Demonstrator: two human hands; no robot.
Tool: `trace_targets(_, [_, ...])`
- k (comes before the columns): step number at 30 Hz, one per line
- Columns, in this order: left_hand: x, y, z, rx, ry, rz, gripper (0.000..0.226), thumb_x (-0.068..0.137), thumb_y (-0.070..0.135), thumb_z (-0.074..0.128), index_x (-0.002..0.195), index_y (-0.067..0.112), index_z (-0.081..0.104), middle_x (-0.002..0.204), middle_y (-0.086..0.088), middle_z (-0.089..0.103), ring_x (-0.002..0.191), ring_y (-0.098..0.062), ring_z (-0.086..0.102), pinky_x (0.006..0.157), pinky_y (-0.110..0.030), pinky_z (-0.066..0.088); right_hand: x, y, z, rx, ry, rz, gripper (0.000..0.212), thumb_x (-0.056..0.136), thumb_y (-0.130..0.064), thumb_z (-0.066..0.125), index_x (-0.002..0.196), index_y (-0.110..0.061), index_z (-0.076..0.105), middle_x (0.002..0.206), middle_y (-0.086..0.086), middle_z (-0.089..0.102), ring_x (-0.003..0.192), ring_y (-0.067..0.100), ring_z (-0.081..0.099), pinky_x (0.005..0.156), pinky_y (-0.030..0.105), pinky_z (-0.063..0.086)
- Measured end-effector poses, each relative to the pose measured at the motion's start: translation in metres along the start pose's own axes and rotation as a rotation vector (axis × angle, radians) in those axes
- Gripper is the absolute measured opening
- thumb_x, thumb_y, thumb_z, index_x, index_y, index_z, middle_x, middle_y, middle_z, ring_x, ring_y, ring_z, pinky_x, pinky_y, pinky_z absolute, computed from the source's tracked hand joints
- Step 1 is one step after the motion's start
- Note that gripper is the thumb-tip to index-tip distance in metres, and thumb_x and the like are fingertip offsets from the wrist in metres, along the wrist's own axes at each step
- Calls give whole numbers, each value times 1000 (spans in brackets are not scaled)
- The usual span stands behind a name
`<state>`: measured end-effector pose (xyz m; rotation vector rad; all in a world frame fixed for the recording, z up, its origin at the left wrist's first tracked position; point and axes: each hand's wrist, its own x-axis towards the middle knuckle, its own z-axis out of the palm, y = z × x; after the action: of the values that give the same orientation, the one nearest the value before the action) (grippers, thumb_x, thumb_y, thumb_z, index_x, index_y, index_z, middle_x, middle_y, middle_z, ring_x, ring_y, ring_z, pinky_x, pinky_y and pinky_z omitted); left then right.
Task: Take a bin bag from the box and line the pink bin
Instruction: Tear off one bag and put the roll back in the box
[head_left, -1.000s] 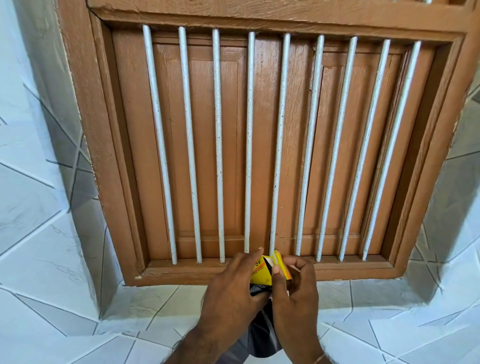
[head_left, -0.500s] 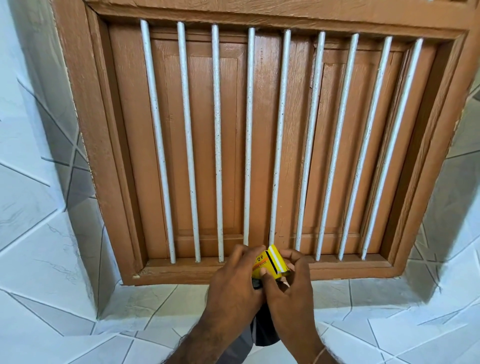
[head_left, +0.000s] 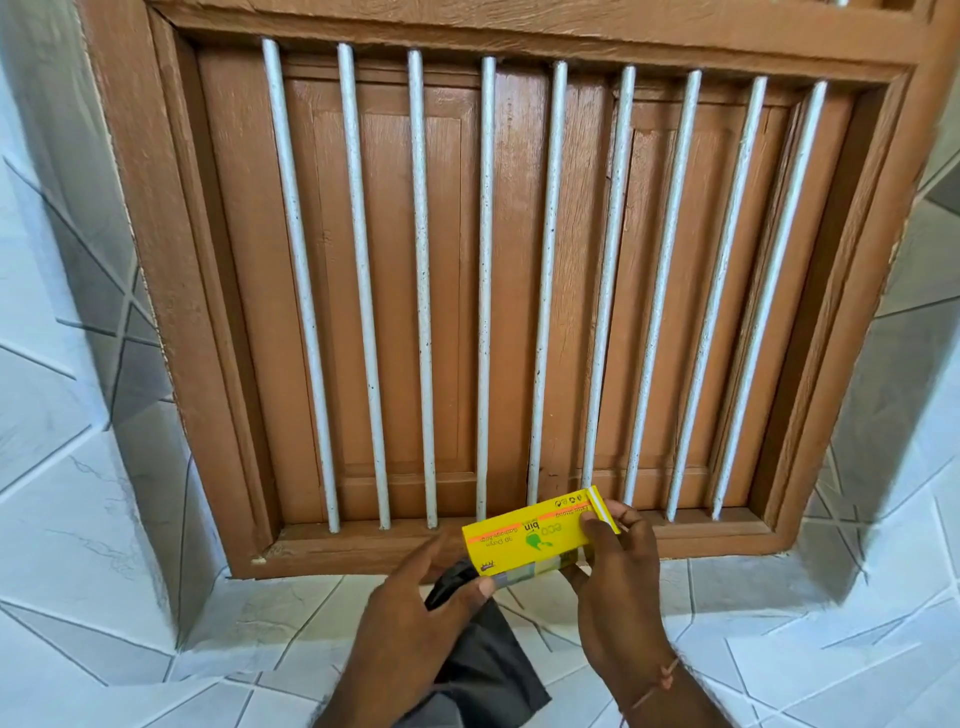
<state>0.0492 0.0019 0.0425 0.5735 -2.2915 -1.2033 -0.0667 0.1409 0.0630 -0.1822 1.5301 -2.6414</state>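
The brown wooden window (head_left: 467, 291) with its white bars (head_left: 485, 286) fills most of what I see, set into pale tiled wall (head_left: 47, 519), and its sill (head_left: 363, 545) runs just behind my hands. The pink bin is nowhere in view. My right hand (head_left: 618, 582) is closed around the right end of the yellow box (head_left: 530, 535), thumb on its printed face, holding it level in front of the sill. My left hand (head_left: 410, 608) pinches the black bin bag (head_left: 483, 665) just below the box's left end, and the rest of the bag hangs down between my wrists. I judge the bag is nearly or fully free. To do this well I should keep the box steady, draw the bag straight away from the opening, and watch that a second bag does not trail out with it
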Motion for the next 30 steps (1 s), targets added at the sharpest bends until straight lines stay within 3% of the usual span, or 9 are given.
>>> trace_targets(6, [3,5,5,-279,19,-32,34,90,39,60,124,35,63,119,24,66,116,4,56,105,-27,42,-6,2,2,32,-93,60,8,95,-14,53,91,-19,57,98,10,59,87,24,55,78,44,52])
trace_targets(9, [3,5,1,-291,2,-20,36,90,35,61,125,32,63,119,23,67,113,7,57,101,-19,43,-4,0,0,33,-72,74,13,98,-18,49,88,-22,56,101,11,59,92,27,56,79,45,54])
trace_targets(11, [2,6,2,-295,-5,8,34,90,31,62,124,32,64,113,27,68,108,12,58,88,-3,42,-2,1,-2,13,-28,66,14,98,-18,47,87,-22,55,101,11,58,92,27,56,75,44,56])
trace_targets(13, [0,6,5,-290,-2,22,33,90,30,62,122,34,64,106,36,67,104,18,56,79,3,39,0,4,-3,-1,2,66,13,99,-17,47,88,-21,53,100,12,56,92,27,55,75,45,56])
trace_targets(19, [1,4,10,-290,-5,9,38,88,30,64,125,37,58,99,46,62,100,26,52,77,7,37,3,7,-4,-3,41,72,18,99,-15,47,84,-22,53,96,9,54,93,30,52,74,46,56])
trace_targets(25, [1,1,10,-312,-2,2,47,87,30,66,133,28,57,124,19,63,110,12,54,86,-3,40,1,5,-6,33,25,125,20,98,-16,46,81,-24,55,96,11,52,94,32,50,77,51,54])
trace_targets(30, [1,-1,7,-341,-6,-10,42,87,30,66,128,31,59,117,30,62,103,23,52,76,3,41,0,2,-10,56,-29,170,18,98,-19,44,86,-22,56,98,15,53,96,34,53,77,49,56])
